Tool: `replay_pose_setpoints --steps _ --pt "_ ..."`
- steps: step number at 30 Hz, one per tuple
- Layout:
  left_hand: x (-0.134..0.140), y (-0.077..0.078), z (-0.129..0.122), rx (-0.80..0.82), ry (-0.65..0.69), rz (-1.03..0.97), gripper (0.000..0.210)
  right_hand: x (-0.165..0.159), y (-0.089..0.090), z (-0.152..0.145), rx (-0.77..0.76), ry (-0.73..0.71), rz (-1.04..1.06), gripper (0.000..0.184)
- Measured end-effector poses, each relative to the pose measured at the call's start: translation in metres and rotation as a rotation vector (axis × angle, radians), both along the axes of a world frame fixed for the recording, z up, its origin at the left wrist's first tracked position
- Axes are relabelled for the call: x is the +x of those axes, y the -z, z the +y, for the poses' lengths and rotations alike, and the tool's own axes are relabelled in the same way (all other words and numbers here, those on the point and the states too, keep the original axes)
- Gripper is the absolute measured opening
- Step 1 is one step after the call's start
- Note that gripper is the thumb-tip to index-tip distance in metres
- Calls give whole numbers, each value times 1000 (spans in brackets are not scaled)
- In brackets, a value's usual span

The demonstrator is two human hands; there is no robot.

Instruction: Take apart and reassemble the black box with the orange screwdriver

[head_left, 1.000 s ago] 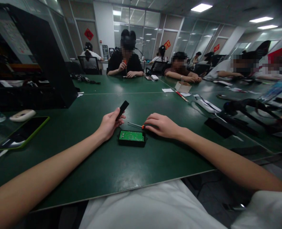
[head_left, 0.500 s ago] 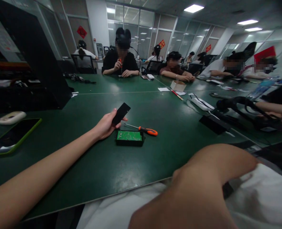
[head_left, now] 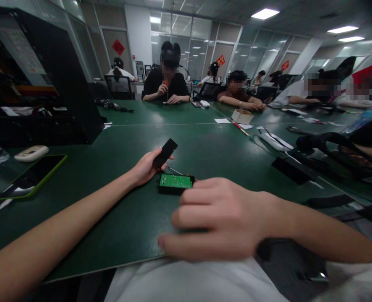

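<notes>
My left hand (head_left: 148, 166) grips a flat black rectangular cover (head_left: 166, 152), holding it tilted above the table. Just right of that hand, a black open case (head_left: 170, 190) lies on the table with a green circuit board (head_left: 175, 181) inside. Behind the case shows the thin metal shaft of a screwdriver (head_left: 175, 171); its orange and black handle is mostly covered by my right hand (head_left: 217, 218). That hand hovers in front of the case's right end, slightly blurred, its fingers loosely bent and apart. I see nothing in it; the thumb is hidden.
A green-rimmed phone (head_left: 31, 176) and a white oval object (head_left: 31, 153) lie at left, near a tall black cabinet (head_left: 79, 105). A small box (head_left: 242, 118), white power strip (head_left: 274, 139) and black headset (head_left: 321, 147) sit to the right. Co-workers sit across the green table (head_left: 126, 138).
My right hand has come up from near my lap to over the table beside the case, covering the screwdriver's handle. My left hand keeps hold of the cover. The view has shifted slightly left.
</notes>
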State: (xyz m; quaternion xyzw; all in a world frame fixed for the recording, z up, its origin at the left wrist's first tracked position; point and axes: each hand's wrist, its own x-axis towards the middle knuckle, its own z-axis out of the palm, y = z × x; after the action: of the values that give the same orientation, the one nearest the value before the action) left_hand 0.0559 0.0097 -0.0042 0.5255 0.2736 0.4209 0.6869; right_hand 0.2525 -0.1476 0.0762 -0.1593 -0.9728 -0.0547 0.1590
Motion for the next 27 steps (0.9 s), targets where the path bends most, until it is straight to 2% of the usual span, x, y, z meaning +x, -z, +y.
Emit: replay_pose_setpoints --steps 1,3,5,7,9,11,13,16,19,21,24,27 --pt "0 0 0 0 3 0 37 -3 3 12 72 41 -47 30" --pt "0 0 -1 5 5 -1 38 -7 16 35 140 167 -119 44" --pt "-1 0 0 9 13 10 39 -7 32 51 85 286 -138 58" --pt "-2 0 0 9 27 20 39 -5 45 60 -30 342 -115 57" --pt "-2 0 0 9 36 21 39 -3 49 61 -147 336 -67 52" --pt "-1 0 0 18 35 17 39 0 43 59 -248 304 -12 50" --pt "0 0 -1 36 33 17 40 7 28 58 -299 286 59 49" --pt "1 0 -2 74 16 26 41 36 -5 64 -249 369 177 46" --pt "0 -2 -7 164 0 110 43 90 -33 83 -108 678 235 50" --pt "1 -3 -12 278 22 237 43 134 -40 102 -13 940 216 53" --pt "2 -4 -21 452 96 436 41 199 -28 129 36 1333 95 60" --pt "3 -3 -26 557 151 516 37 253 -1 148 18 1505 89 55"
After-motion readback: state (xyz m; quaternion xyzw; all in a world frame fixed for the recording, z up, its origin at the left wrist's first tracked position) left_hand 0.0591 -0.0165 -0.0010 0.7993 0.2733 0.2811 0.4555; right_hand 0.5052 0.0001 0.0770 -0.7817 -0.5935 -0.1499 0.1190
